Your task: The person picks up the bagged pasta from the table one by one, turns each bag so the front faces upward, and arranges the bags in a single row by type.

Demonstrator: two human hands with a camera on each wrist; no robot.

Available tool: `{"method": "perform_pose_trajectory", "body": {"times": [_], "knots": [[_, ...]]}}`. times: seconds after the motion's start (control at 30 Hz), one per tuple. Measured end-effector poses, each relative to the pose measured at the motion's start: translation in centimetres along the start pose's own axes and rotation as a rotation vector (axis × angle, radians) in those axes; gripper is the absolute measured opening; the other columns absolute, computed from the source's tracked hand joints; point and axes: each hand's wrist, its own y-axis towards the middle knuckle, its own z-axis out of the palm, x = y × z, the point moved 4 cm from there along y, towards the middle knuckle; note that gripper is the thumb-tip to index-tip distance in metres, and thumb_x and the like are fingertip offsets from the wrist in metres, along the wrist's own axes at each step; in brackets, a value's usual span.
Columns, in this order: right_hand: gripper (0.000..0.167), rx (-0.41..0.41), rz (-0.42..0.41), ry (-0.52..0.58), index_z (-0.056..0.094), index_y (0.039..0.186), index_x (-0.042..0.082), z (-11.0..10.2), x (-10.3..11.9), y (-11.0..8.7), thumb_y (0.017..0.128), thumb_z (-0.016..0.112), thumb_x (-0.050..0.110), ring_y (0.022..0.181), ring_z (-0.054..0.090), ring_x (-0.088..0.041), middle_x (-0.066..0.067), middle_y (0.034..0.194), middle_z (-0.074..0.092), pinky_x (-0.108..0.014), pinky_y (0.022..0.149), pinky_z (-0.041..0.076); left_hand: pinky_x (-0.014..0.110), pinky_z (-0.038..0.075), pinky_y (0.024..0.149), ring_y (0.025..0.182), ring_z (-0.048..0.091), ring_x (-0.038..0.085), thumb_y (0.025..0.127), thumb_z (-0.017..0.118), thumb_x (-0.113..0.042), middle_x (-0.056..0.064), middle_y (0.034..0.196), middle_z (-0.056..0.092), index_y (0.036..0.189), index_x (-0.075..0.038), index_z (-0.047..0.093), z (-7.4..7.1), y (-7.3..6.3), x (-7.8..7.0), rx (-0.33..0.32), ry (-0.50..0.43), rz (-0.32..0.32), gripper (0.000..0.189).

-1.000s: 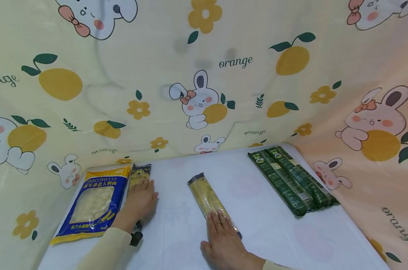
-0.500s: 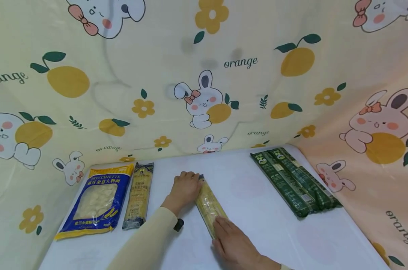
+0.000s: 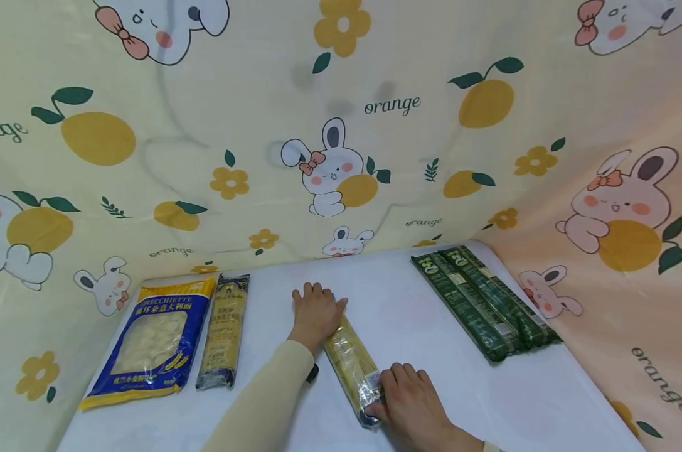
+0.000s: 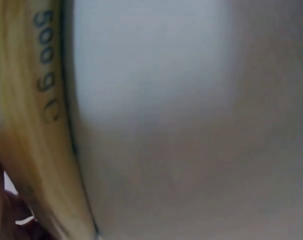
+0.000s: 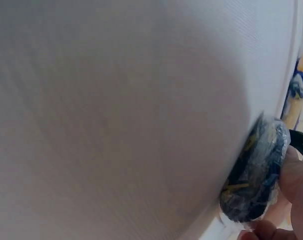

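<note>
Now I see the left hand (image 3: 316, 317) clamped round the far end of the golden, clear-plastic-wrapped long pasta pack (image 3: 349, 358) on the white-covered table (image 3: 431, 339); the right hand (image 3: 414, 398) has shifted to pinch its near end, so both ends are secured.

"What's on the left arm?"
"A plain, cream long sleeve (image 3: 267, 398), with a small black piece (image 3: 312, 374) poking out beside the cuff; its form is mostly hidden."
"And the right?"
"Only a sliver of pale cuff (image 3: 490, 447). Left hand (image 3: 316, 315) and right hand (image 3: 415, 402) are bare."
</note>
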Motion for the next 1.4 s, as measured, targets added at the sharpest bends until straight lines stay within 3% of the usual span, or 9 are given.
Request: {"method": "perform_pose_trajectory", "body": {"times": [0.1,0.2,0.43,0.6,0.73,0.83,0.97,1.17,1.4], "knots": [[0.06,0.04,0.018,0.029,0.057,0.087,0.014,0.2,0.3,0.0,0.079,0.078,0.07,0.07,0.046,-0.012,0.005,0.076,0.044,-0.027,0.061,0.032,0.067,0.035,0.108,0.126,0.049,0.042,0.11,0.038,-0.058,0.02,0.122,0.059,0.124,0.003,0.063,0.3,-0.2,0.5,-0.012,-0.037,-0.027,0.068],[0.059,0.064,0.032,0.063,0.057,0.088,0.015,0.3,0.6,-0.1,0.081,0.077,0.069,0.069,0.045,-0.011,0.007,0.076,0.042,-0.026,0.061,0.029,0.065,0.036,0.106,0.119,0.051,0.041,0.111,0.039,-0.056,0.019,0.113,0.057,0.117,0.004,0.06,0.1,-0.5,1.0,-0.073,-0.044,-0.026,0.063],[0.073,0.076,0.148,0.151,0.059,0.102,0.01,0.2,-0.1,-0.2,0.072,0.085,0.071,0.078,0.048,-0.011,0.005,0.084,0.048,-0.027,0.066,0.032,0.061,0.037,0.099,0.096,0.051,0.039,0.111,0.046,-0.047,0.015,0.09,0.052,0.09,-0.002,0.053,-2.1,-1.6,1.5,-0.438,-0.076,0.125,0.051],[0.068,0.181,0.197,0.176,0.057,0.093,0.015,0.5,-0.6,-0.5,0.077,0.076,0.079,0.074,0.044,-0.011,0.008,0.079,0.043,-0.03,0.066,0.031,0.06,0.034,0.101,0.091,0.046,0.039,0.113,0.034,-0.05,0.015,0.092,0.048,0.094,-0.002,0.05,-3.3,-2.1,1.5,-0.656,-0.107,0.241,0.054],[0.06,0.159,0.16,0.182,0.052,0.084,0.019,0.5,-0.5,-0.2,0.081,0.077,0.073,0.071,0.044,-0.012,0.009,0.075,0.041,-0.03,0.066,0.032,0.061,0.032,0.104,0.089,0.045,0.038,0.114,0.023,-0.053,0.016,0.097,0.049,0.101,-0.002,0.051,-4.3,-2.1,1.2,-0.754,-0.114,0.309,0.06],[0.06,0.095,0.128,0.14,0.049,0.081,0.019,0.5,-0.2,0.1,0.079,0.08,0.071,0.069,0.044,-0.013,0.008,0.074,0.042,-0.031,0.065,0.032,0.061,0.031,0.105,0.09,0.045,0.038,0.114,0.022,-0.054,0.016,0.099,0.049,0.103,-0.002,0.051,-5.1,-2.0,1.1,-0.763,-0.106,0.323,0.06],[0.063,0.001,0.091,0.087,0.047,0.078,0.019,0.5,0.2,0.6,0.072,0.085,0.069,0.065,0.043,-0.013,0.008,0.072,0.041,-0.029,0.064,0.029,0.061,0.03,0.105,0.095,0.045,0.038,0.113,0.029,-0.051,0.016,0.103,0.05,0.105,-0.002,0.052,-6.1,-2.1,0.8,-0.712,-0.079,0.289,0.055],[0.066,-0.091,0.023,0.03,0.044,0.077,0.017,0.0,0.3,1.6,0.067,0.092,0.062,0.061,0.042,-0.014,0.006,0.069,0.039,-0.029,0.064,0.027,0.058,0.03,0.097,0.102,0.042,0.037,0.111,0.044,-0.045,0.016,0.108,0.048,0.101,-0.004,0.054,-8.9,-2.5,-0.5,-0.566,-0.071,0.165,0.043],[0.048,-0.205,-0.051,0.0,0.046,0.078,0.013,-0.6,0.4,3.1,0.066,0.088,0.033,0.063,0.043,-0.022,0.001,0.069,0.037,-0.035,0.066,0.034,0.058,0.036,0.086,0.096,0.05,0.041,0.108,0.042,-0.06,0.016,0.089,0.055,0.101,-0.003,0.054,-11.8,-2.5,-1.4,-0.517,-0.005,0.0,0.058]]}}
